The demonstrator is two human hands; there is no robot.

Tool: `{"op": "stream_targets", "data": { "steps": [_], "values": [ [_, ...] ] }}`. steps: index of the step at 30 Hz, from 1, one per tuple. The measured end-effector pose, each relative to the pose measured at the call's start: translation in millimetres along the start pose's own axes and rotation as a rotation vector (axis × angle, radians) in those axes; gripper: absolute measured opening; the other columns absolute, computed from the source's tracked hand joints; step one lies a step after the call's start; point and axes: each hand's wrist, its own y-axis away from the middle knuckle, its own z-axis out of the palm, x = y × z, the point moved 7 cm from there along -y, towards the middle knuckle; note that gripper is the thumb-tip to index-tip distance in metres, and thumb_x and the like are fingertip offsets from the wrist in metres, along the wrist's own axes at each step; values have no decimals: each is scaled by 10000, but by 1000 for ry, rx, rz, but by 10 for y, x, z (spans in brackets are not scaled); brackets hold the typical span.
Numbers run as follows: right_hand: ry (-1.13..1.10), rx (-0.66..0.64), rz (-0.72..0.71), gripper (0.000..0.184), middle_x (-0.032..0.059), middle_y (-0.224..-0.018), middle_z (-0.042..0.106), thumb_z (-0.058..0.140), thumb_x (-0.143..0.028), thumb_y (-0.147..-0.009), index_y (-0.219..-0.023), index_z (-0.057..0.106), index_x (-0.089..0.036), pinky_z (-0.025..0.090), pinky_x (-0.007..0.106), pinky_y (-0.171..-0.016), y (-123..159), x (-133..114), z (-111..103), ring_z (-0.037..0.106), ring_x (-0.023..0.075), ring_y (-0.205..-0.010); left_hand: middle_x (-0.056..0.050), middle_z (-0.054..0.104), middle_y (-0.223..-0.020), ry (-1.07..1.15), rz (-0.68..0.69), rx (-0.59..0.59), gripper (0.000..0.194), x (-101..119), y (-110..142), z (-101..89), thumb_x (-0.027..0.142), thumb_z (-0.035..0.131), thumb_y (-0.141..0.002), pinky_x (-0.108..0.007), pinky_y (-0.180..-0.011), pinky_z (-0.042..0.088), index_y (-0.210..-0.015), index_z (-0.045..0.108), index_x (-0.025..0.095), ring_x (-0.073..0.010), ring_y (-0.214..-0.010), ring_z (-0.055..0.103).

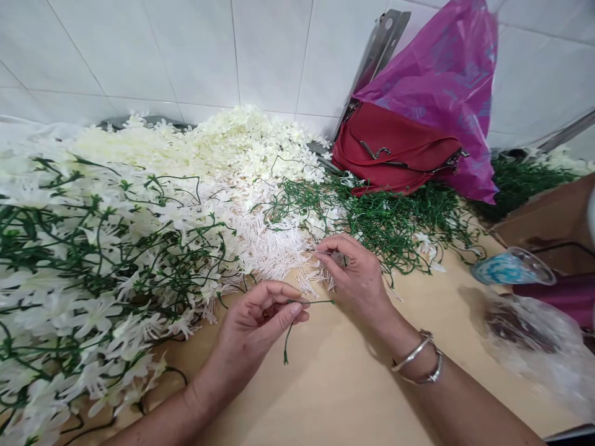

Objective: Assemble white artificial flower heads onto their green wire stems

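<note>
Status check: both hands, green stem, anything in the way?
Left hand pinching green stem. Right hand pinched shut by white strands, contents unclear. Stem tips free, one hanging down. White flowers heaped beside left hand.

No words, numbers or brand can be read. Pale blue printed marks stand in several places on the crumpled magenta plastic bag, some blocky and angular like a logo or lettering, but creases and blur keep them from being made out. The clear plastic cup with a blue-and-white pattern, tipped on its side, carries swirling print; whether any letters are among it cannot be told.
</note>
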Motion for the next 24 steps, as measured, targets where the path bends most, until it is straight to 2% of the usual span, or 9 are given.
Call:
{"op": "stream_targets", "data": {
  "steps": [7, 15, 19, 24],
  "values": [
    [-4, -29, -26, 102, 18, -832, 734, 687, -173, -948, -877, 729, -233, 518, 352, -755, 5, 1, 31, 676, 198, -799, 3, 790, -867, -57, 3, -30, 130, -12, 18, -9, 326, 812, -928, -196, -827, 635, -961, 781, 204, -118, -840, 782],
    [-36, -31, -34, 152, 51, -951, 771, 647, -137, -970, -963, 767, -231, 569, 343, -805, 17, 0, 53, 724, 190, -890, 1, 803, -956, -82, 35, -43, 75, 17, 7, 6, 252, 769, -959, -167, -865, 615, -1024, 794, 225, -101, -894, 775],
    [-34, -15, -42, 163, 54, -972, 781, 639, -134, -978, -991, 774, -224, 574, 342, -814, 9, 18, 39, 730, 190, -901, -7, 816, -1003, -61, 12, -41, 100, 28, 11, 20, 266, 767, -960, -176, -855, 629, -1047, 793, 225, -111, -892, 793],
    [-43, -12, -15, 160, 46, -957, 783, 634, -140, -975, -967, 768, -227, 566, 339, -823, 19, 23, 44, 729, 188, -896, -24, 821, -931, -51, -18, -20, 141, 14, 24, 15, 322, 779, -950, -238, -877, 651, -1020, 786, 200, -149, -885, 801]
  ]
}}
